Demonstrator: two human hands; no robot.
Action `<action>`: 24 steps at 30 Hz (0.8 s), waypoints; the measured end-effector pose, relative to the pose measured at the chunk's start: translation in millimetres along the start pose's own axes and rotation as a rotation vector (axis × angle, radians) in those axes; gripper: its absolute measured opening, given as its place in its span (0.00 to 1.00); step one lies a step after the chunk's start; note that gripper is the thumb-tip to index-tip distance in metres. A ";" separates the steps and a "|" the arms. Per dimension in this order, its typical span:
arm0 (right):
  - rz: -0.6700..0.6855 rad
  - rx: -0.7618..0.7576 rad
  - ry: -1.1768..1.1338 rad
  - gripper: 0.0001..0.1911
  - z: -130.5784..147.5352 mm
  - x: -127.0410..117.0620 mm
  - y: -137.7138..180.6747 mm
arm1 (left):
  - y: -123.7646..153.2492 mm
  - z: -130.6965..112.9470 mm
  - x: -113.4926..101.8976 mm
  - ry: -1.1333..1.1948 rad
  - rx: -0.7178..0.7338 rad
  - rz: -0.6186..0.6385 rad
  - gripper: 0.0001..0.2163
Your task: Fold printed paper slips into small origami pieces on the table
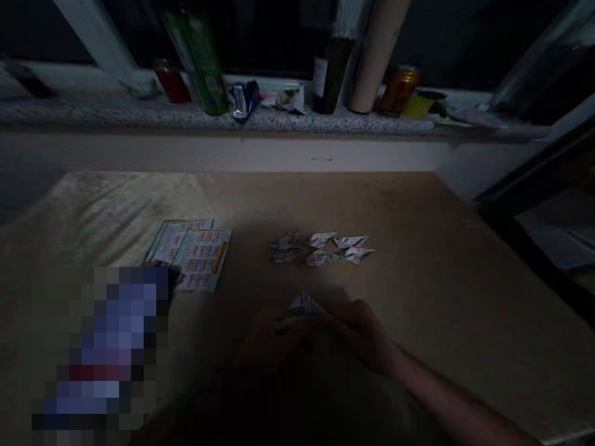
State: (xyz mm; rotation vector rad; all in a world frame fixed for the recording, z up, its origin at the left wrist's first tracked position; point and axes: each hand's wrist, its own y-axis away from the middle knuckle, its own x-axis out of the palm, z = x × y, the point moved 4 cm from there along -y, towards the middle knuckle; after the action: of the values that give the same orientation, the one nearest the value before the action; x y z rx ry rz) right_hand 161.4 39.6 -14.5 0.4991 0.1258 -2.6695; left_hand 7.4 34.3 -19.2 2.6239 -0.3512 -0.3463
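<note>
A folded piece of printed paper (303, 308), with a pointed top, is held between my two hands near the front of the table. My left hand (274, 341) grips its left side; that hand is in deep shadow. On the right corner, my right hand (360, 325) pinches the paper with its fingers closed. Just beyond lie several small folded paper pieces (321, 256) of the same printed kind, set in two rows. To the left, flat printed sheets (201, 257) with red and green print overlap each other.
A blurred-out blue object (116, 341) lies at the left front of the table (441, 266). Along the stone windowsill (279, 124) stand a green bottle (207, 68), a dark bottle (331, 74), a red jar (171, 80), a golden can (400, 90) and a crumpled wrapper (244, 99).
</note>
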 end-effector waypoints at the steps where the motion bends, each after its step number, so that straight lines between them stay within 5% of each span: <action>1: 0.009 0.022 -0.023 0.25 0.3 -1.0 0.3 | -0.2 -2.4 0.3 -0.020 0.010 0.006 0.14; 9: 0.043 0.164 -0.247 0.25 -7.1 -2.0 0.3 | -0.3 -8.8 3.9 0.024 0.123 0.041 0.16; 16: -0.084 0.129 -0.130 0.24 -13.5 -5.4 -3.8 | -3.7 -6.0 5.2 0.070 0.139 0.055 0.16; 21: 0.043 0.128 -0.251 0.21 -10.2 -5.5 -3.7 | -5.1 -5.5 5.7 0.134 0.136 0.065 0.13; 24: -0.003 0.175 -0.339 0.21 -17.7 -8.1 -3.7 | -8.6 -3.3 5.4 0.260 0.123 0.049 0.13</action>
State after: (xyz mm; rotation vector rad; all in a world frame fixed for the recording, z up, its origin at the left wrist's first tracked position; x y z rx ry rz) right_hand 172.4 49.0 -28.0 0.0919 -0.2081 -2.7360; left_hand 15.0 41.4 -21.4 2.7313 -0.3575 0.0357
